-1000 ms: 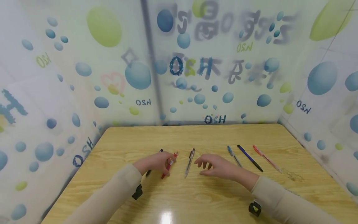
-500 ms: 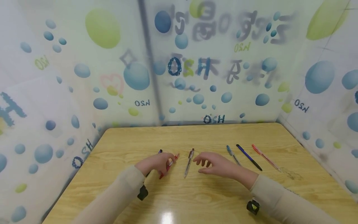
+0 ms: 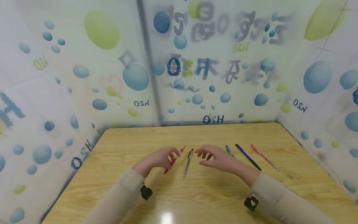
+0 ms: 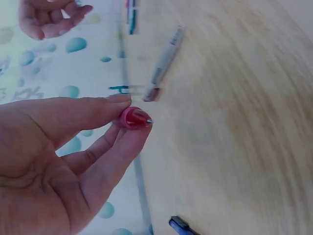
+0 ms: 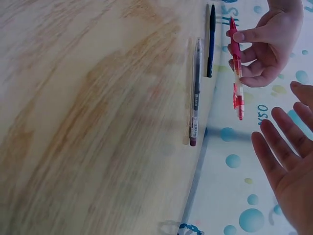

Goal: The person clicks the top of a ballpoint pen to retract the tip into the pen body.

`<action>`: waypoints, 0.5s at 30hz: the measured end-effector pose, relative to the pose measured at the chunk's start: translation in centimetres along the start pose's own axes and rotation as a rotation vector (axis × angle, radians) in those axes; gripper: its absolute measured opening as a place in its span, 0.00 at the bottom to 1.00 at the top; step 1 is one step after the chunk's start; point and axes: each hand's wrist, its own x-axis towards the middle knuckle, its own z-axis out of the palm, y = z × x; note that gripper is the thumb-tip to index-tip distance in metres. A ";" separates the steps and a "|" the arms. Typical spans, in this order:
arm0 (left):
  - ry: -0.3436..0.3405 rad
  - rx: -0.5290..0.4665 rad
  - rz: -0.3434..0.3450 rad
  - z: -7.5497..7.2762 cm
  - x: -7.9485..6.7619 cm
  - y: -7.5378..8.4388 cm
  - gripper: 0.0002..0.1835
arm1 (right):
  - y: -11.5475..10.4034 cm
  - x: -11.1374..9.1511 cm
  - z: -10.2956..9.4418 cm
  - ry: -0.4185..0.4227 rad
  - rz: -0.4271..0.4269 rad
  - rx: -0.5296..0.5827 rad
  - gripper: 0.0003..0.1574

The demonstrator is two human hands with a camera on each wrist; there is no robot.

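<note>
My left hand (image 3: 162,158) pinches a red pen (image 3: 173,161) between thumb and fingers, lifted above the table. In the left wrist view the tip of the red pen (image 4: 134,118) points toward the camera; the right wrist view shows the red pen (image 5: 235,49) along its length. A clear-barrelled pen (image 3: 188,165) with a dark purplish end lies on the table between the hands. My right hand (image 3: 216,158) hovers beside it, fingers loosely bent and holding nothing. Under the left arm, a dark blue pen (image 5: 211,44) is mostly hidden from the head view.
Right of my right hand lie a light blue pen (image 3: 230,151), partly covered, a blue pen with a black end (image 3: 248,157) and a light red pen (image 3: 265,157). The wooden table (image 3: 212,199) meets a patterned wall (image 3: 179,102) at its far edge.
My left hand has gripped the red pen and raised it off the table, moving slightly forward. The right hand has stayed nearly in place, shifting a little upward in the view.
</note>
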 end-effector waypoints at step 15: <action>0.146 -0.096 0.086 -0.7 -1.0 2.3 0.25 | -0.1 0.3 -0.9 0.138 -0.033 0.030 0.21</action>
